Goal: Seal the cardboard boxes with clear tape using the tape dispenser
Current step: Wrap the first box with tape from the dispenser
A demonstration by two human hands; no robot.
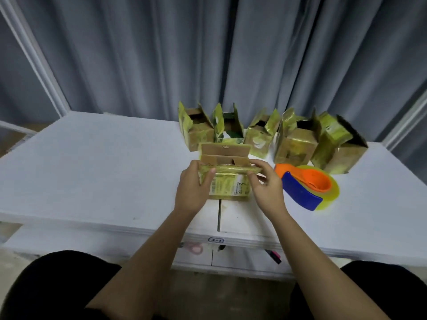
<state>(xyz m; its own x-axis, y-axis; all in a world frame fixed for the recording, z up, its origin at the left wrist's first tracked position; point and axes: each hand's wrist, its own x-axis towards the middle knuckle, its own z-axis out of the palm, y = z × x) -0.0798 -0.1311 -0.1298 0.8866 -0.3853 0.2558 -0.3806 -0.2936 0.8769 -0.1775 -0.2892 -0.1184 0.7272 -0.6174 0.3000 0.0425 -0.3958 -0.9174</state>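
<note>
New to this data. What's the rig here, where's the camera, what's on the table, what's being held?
There is no robot. A person works with bare hands, and the single picture comes from a wide-angle camera on their head, looking forward and down. The left hand and right hand grip the two ends of a small box near the front of the white table; its top flaps look only partly closed. To its right lies the tape dispenser, blue and orange with a yellowish roll, untouched. Behind stands a row of open boxes, flaps up. A grey curtain hangs at the back.
</note>
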